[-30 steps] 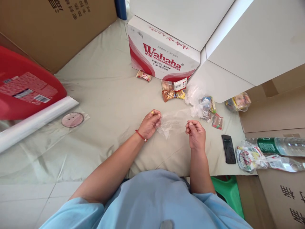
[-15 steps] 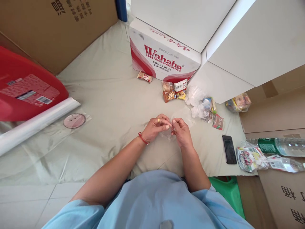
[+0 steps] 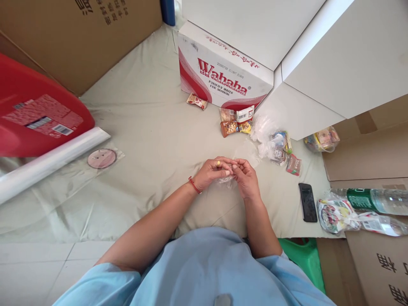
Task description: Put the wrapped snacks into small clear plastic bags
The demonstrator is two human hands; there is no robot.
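Fingertips of my left hand and my right hand meet over the pale cloth. Both hands are closed in a pinch on a clear plastic bag, whose crumpled part shows below the fingers. More of its thin film seems to spread behind my right hand. Just beyond lie a knotted clear bag of snacks and a small brown-red packet. Further off sit a brown cookie packet, a yellow packet and a white packet with a barcode.
A Wahaha water carton stands at the back, a wrapped snack before it. On the left are a red jug and a plastic film roll. A phone and a water bottle lie right.
My hands have come closer together, the fingertips now touching, and the plastic under them is more bunched up. The view has shifted slightly.
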